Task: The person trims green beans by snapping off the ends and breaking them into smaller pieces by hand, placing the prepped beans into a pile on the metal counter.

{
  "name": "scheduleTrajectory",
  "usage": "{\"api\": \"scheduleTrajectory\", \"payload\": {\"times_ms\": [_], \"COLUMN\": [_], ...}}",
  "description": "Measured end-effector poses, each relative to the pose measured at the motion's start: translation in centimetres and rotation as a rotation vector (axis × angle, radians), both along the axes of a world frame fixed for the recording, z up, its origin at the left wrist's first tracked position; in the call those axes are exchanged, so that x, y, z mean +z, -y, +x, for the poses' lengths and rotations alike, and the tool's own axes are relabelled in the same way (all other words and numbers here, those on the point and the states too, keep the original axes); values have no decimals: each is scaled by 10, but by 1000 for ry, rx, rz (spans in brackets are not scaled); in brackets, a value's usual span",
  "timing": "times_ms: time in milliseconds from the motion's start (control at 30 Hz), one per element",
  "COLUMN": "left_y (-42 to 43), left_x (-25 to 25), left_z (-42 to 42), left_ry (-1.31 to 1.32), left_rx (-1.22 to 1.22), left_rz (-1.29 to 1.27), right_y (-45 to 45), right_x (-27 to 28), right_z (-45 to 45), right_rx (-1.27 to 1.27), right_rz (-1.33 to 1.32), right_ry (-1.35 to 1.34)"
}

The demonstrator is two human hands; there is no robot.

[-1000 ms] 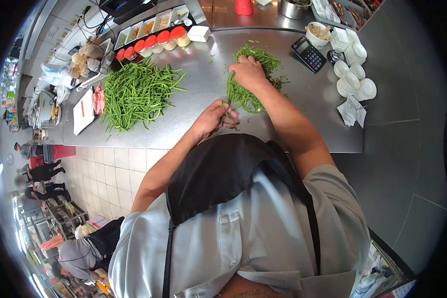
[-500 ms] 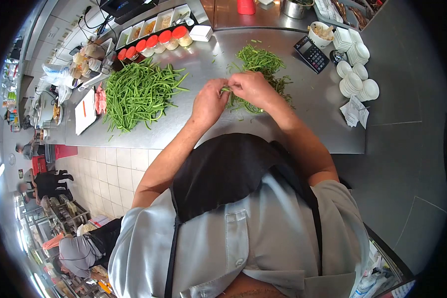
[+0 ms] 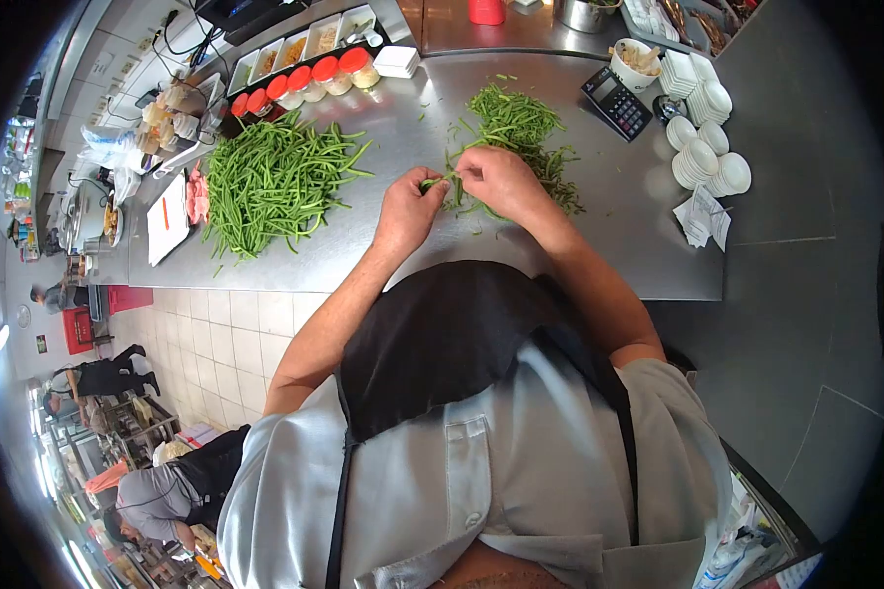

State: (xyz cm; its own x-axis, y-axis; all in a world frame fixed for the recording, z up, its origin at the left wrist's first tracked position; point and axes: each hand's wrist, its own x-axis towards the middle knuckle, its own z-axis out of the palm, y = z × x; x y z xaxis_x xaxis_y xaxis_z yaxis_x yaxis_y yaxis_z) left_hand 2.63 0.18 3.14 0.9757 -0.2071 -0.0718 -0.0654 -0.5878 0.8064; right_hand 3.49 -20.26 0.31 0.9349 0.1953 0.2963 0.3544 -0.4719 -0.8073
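My left hand (image 3: 410,208) is closed on a green bean (image 3: 430,183), which shows between thumb and fingers. Just to its right, my right hand (image 3: 503,185) is closed in a pinch, with a bit of green bean at its fingertips partly hidden. Both hands are above the steel table (image 3: 383,231), close together. Beyond and beside my right hand lies a pile of shorter green bean pieces (image 3: 511,118). A larger heap of long green beans (image 3: 280,187) spreads to the left of my left hand.
Red-lidded jars (image 3: 309,80) and white trays of ingredients (image 3: 324,37) line the back left. A calculator (image 3: 616,106), a tub (image 3: 635,67) and stacked white dishes (image 3: 695,167) stand at right. A paper pad (image 3: 169,221) lies far left. Another person (image 3: 157,506) works at lower left.
My hands have drawn slightly apart; the left moved a little left and down. More of the green bean now shows in my left hand. People in the background shifted.
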Motion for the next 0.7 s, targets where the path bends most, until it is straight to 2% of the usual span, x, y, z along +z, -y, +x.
{"api": "scheduleTrajectory", "payload": {"times_ms": [67,100,200,267,300,500,600,667,700], "left_y": [-4,-6,-10,-9,-10,-13,-18,-37,-56], "left_x": [-8,-11,-16,-11,-12,-18,-18,-15,-9], "left_z": [0,2,4,1,3,5,7,23,37], "left_ry": [33,-119,-509,-668,-662,-617,-577,-508,-317], "left_rx": [-35,-35,14,118,137,145,155,195,158], "left_rz": [-20,-152,-582,-915,-928,-928,-913,-902,-842], "right_y": [-2,-3,-3,-4,-6,-13,-13,0,7], "right_x": [2,2,-18,-32,-30,-18,-22,-14,-11], "right_z": [-1,-2,1,2,2,-17,-19,-19,-20], "right_rx": [56,81,173,140,124,95,87,45,22], "right_rz": [157,234,1056,644,440,288,252,8,-114], "right_ry": [-215,-322,-845,-524,-364,-463,-363,-259,-208]}}
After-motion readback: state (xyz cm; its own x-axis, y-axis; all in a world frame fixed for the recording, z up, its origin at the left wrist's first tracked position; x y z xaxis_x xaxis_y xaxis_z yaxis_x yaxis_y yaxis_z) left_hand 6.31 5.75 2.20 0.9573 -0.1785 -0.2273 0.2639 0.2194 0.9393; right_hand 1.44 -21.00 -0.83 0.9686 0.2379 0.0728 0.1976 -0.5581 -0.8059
